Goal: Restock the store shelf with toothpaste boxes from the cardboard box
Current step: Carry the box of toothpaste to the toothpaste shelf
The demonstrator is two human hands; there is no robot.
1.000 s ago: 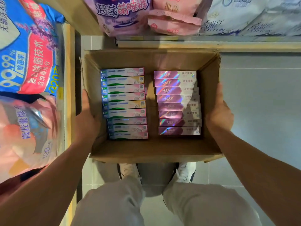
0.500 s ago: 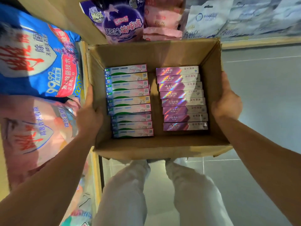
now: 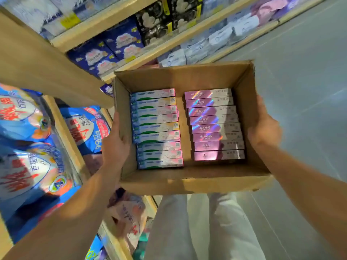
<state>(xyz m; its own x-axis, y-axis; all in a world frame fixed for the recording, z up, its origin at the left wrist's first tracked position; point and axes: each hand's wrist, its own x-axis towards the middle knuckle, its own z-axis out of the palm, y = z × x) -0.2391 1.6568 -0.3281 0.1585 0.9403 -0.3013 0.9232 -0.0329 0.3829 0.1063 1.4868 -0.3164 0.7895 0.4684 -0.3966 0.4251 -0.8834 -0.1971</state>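
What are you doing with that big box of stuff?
A person is carrying an open cardboard box through a shop aisle, with the left hand gripping its left wall and the right hand holding its right wall. Inside lie two neat rows of toothpaste: blue-green boxes on the left and shiny purple boxes on the right. None has been taken out yet. Wooden shelves full of packets stand ahead and to the left.

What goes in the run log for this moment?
phase: carrying | left hand: grips cardboard box | right hand: grips box | toothpaste boxes: inside | shelf: ahead
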